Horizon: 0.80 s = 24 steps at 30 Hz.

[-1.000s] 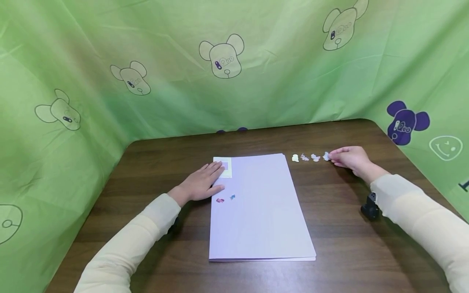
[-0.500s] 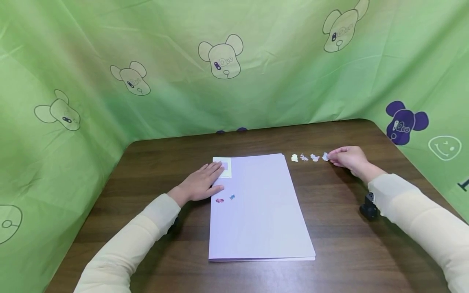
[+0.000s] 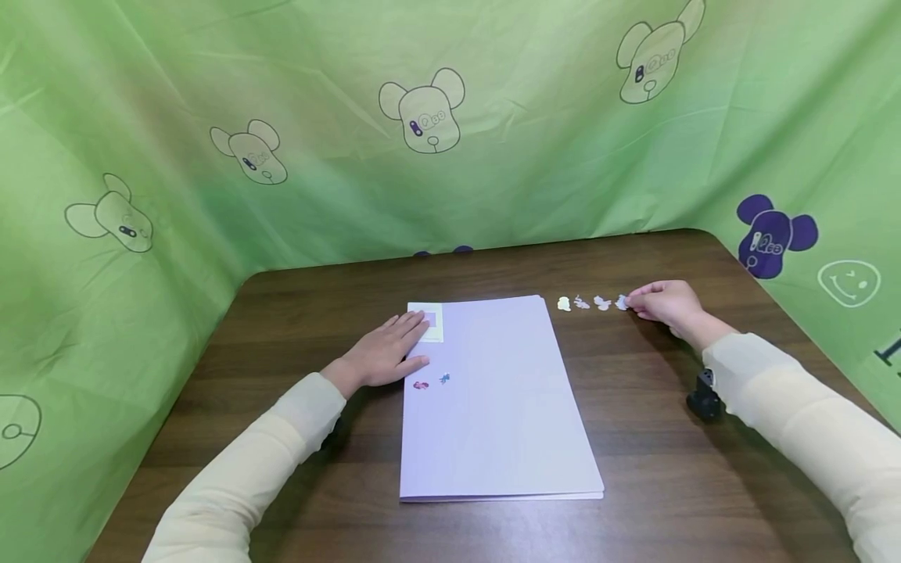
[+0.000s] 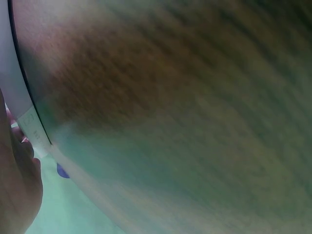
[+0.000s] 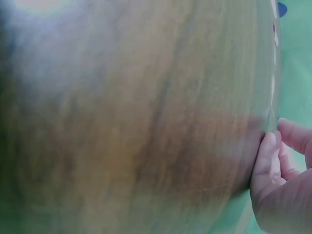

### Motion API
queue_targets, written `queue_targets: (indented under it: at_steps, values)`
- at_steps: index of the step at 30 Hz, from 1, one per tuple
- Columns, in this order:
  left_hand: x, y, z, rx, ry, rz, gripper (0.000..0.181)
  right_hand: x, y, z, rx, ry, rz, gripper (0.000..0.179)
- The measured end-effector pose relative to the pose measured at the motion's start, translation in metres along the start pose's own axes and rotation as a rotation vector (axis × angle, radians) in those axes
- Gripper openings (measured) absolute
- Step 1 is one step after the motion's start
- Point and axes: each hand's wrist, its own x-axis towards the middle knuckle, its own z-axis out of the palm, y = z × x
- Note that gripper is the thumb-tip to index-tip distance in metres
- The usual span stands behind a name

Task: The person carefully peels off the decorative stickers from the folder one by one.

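My left hand [image 3: 385,349] lies with outstretched fingers on the left edge of a large white sheet or folder [image 3: 507,407]. Its fingertips cover part of a small pale square [image 3: 433,332] in the sheet's top left corner. Below the thumb are a pink sticker [image 3: 420,385] and a blue sticker [image 3: 444,378]. On the table at the far right, my right hand [image 3: 669,303] pinches the edge of a small pale sticker [image 3: 622,302], the rightmost of a short row. The row's other pieces are a whitish sticker [image 3: 564,303] and two pale ones [image 3: 580,302] beside it.
The brown wooden table [image 3: 310,469] reaches out on both sides of the sheet. A green printed cloth [image 3: 317,211] hangs behind and at the sides. A black wrist camera [image 3: 704,396] sits under the right sleeve.
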Motion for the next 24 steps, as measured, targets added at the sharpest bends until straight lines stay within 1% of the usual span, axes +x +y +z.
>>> queue_targets:
  at_steps: [8,11,19,24]
  values:
    - [0.0004,-0.0010,0.0011,0.003,-0.003,-0.007,0.075,0.0009,-0.0006,0.0010,-0.035,0.015,-0.004,0.028]
    - [0.0005,-0.0016,0.0014,0.003,0.000,-0.002,0.075,0.0012,-0.0006,0.0009,-0.029,0.018,-0.001,0.029]
    - [0.0020,-0.0028,0.0032,0.016,-0.011,-0.010,0.076,-0.0011,-0.0025,-0.0014,0.042,-0.006,0.007,0.020]
    - [0.0020,-0.0018,0.0028,0.013,-0.008,-0.004,0.076,-0.0056,-0.0082,-0.0015,0.073,-0.020,0.007,0.009]
